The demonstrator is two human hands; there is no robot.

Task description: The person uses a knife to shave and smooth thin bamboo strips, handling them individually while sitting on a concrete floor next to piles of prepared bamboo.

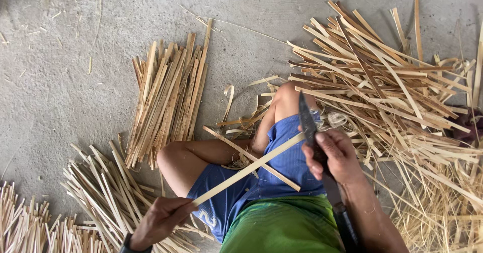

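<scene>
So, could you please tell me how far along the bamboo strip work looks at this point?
Already done, it seems: a neat stack of flat strips and piles of thin sticks lie on the floor. In hand: the left hand holds one bamboo strip while the right hand sets a knife against its end. Left: a large loose heap of strips on the right.

bare floor (65,82) free far left; strip piles (166,97) l, scrap heap (397,92) r hem knees.
</scene>
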